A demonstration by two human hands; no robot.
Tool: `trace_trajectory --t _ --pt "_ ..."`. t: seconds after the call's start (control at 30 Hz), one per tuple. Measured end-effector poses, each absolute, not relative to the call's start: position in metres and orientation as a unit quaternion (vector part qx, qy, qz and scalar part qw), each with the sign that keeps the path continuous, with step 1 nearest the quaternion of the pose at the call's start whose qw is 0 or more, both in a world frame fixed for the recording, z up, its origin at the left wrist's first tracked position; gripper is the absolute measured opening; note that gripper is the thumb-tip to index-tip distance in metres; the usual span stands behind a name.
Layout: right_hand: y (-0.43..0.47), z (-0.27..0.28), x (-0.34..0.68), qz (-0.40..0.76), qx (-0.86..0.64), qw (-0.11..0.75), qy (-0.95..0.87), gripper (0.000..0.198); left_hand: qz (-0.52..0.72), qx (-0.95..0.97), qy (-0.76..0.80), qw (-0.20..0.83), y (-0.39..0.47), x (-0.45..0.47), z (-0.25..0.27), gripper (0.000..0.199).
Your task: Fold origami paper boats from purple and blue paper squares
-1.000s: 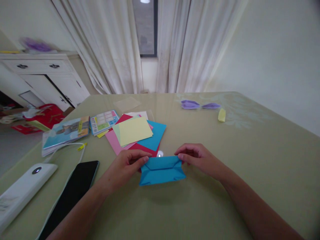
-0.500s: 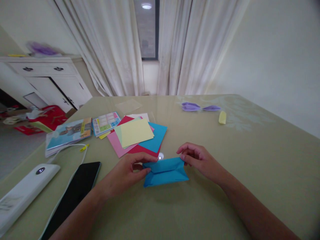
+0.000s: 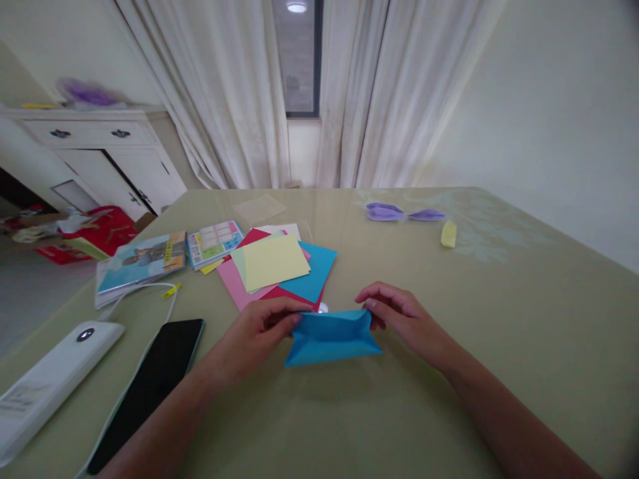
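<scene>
A folded blue paper (image 3: 334, 339) is held between my two hands, just above the table near its front. Its near edge flares out to both sides, and a shallow hollow shows along its upper part. My left hand (image 3: 267, 326) pinches the upper left corner between thumb and fingers. At the upper right corner, my right hand (image 3: 397, 309) grips the paper with thumb and bent fingers; some of its fingertips are hidden behind. Just beyond the paper lies a small white round thing (image 3: 323, 308), partly covered.
Coloured paper sheets (image 3: 274, 263) lie fanned beyond my left hand, beside booklets (image 3: 142, 263). A black phone (image 3: 150, 392), a white power bank (image 3: 54, 366) and its cable are at left. Purple folded papers (image 3: 384, 212) and a yellow piece (image 3: 448, 234) lie at the back right.
The blue paper has tipped and opened: the flat band along its top now shows as a hollow, and its lower edge spreads wider. Both hands keep their hold. The view shifted slightly.
</scene>
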State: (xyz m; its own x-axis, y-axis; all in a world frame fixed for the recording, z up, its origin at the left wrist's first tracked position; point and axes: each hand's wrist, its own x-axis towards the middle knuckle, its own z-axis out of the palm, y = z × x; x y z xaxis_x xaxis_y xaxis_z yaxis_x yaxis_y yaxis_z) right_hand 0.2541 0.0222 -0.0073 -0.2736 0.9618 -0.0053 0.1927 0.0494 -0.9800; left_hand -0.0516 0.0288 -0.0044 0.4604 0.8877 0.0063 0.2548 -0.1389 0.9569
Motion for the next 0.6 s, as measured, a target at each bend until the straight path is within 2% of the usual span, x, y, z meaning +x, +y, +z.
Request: trace_trajectory --t 0.17,0.4,0.6 --pt "0.019 -0.005 0.253 0.525 -0.433 0.386 -0.622 0.026 0.340 0.642 0.467 0.504 0.029 -0.045 -0.006 0.034" --pt "0.013 -0.005 0.254 0.566 -0.363 0.388 -0.630 0.019 0.421 0.626 0.495 0.431 0.022 -0.036 -0.014 0.034" --pt "0.008 -0.014 0.250 0.487 -0.368 0.410 -0.678 0.024 0.462 0.596 0.488 0.440 0.018 -0.030 -0.010 0.026"
